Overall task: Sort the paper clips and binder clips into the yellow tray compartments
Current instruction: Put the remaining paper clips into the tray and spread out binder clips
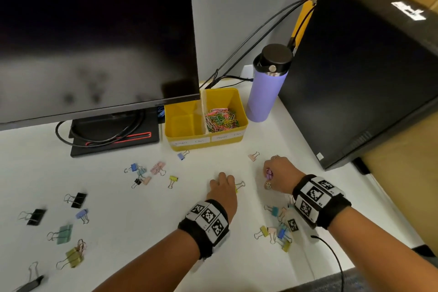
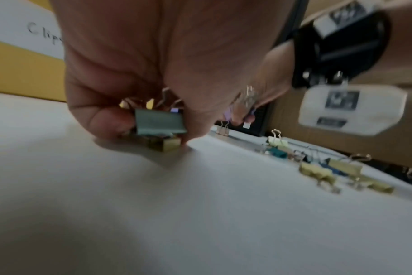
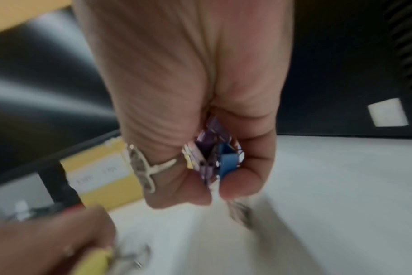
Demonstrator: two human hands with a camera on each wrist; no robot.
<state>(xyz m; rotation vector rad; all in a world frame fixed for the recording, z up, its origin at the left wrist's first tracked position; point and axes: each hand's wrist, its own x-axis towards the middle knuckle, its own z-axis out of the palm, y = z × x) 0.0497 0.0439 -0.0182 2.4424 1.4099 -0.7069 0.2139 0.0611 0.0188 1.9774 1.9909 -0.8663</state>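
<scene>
Head view shows this is mid binder-clip pickup: the paper clips [image 1: 221,119] are already piled in the right compartment of the yellow tray [image 1: 244,111], while the left compartment, labelled for binder clips, looks bare from here. Loads of binder clips are still scattered over the white desk [image 1: 142,220], a bunch out to the left and a cluster [image 1: 277,230] just under the right wrist. The left hand [image 1: 222,188] is down on the desk, fingers curled round a small handful, and its wrist view shows a grey-green clip [image 2: 159,121] in the grip with a yellow clip [image 2: 168,145] being pinched right at the surface. The right hand [image 1: 278,172] is balled up just above the desk, clutching purple clips [image 3: 209,148] and a blue one [image 3: 226,161], so both hands are pretty full. My guess is the next move is carrying these to the left compartment and dumping them, since cramming in more risks dropping some. A pink clip [image 1: 253,156] sits near the right hand too.
</scene>
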